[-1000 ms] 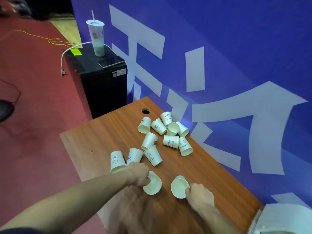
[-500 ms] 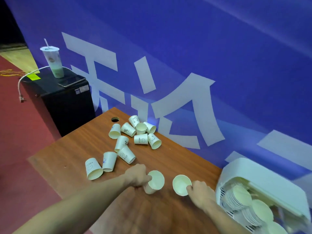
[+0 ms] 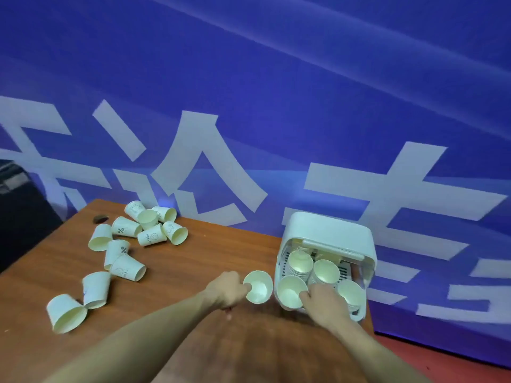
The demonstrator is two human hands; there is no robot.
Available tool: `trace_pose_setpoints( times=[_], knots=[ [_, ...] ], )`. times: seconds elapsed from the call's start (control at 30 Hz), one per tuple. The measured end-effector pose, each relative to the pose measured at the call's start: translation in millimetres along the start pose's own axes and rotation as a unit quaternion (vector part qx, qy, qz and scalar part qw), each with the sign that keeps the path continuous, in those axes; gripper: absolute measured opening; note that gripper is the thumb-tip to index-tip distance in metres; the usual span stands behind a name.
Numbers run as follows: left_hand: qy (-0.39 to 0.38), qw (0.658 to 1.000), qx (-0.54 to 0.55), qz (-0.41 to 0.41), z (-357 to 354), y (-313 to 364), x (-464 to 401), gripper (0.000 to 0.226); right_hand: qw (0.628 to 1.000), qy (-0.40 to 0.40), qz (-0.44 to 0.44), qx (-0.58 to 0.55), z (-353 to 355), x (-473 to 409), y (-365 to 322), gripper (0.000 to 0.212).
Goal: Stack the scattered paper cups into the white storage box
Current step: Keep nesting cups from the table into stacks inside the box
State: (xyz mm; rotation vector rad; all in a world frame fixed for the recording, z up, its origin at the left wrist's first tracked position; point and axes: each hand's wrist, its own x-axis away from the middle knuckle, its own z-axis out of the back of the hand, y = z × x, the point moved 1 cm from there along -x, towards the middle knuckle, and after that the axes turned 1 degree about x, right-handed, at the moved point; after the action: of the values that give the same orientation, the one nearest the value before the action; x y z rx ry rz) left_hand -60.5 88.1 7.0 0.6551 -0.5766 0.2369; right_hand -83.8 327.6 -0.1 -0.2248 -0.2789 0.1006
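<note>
Left hand (image 3: 229, 290): I see fingers curled round a cup (image 3: 258, 286), mouth toward me, just left of the box (image 3: 329, 239); right hand (image 3: 325, 302): fingers pinching the rim of a second cup (image 3: 290, 293) at the box's open front; box: on its side at the table's (image 3: 207, 261) right end, cup stacks (image 3: 301, 264) inside; loose cups (image 3: 127, 258): scattered on the table's left.

Blue banner wall (image 3: 276, 78) behind wooden table (image 3: 207, 258).
</note>
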Motion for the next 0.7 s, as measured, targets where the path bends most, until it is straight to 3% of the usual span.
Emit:
trace_pose_setpoints(
  times=[0.3,0.7],
  knots=[
    [-0.014,0.996,-0.009,-0.082,-59.4,103.7,-13.0,0.032,0.997,0.022,-0.076,-0.013,24.1,21.5,110.7,0.027],
    [-0.024,0.990,-0.036,-0.135,-90.5,196.4,-43.9,0.028,0.989,0.023,-0.136,-0.053,31.4,25.2,198.4,0.027]
  ],
)
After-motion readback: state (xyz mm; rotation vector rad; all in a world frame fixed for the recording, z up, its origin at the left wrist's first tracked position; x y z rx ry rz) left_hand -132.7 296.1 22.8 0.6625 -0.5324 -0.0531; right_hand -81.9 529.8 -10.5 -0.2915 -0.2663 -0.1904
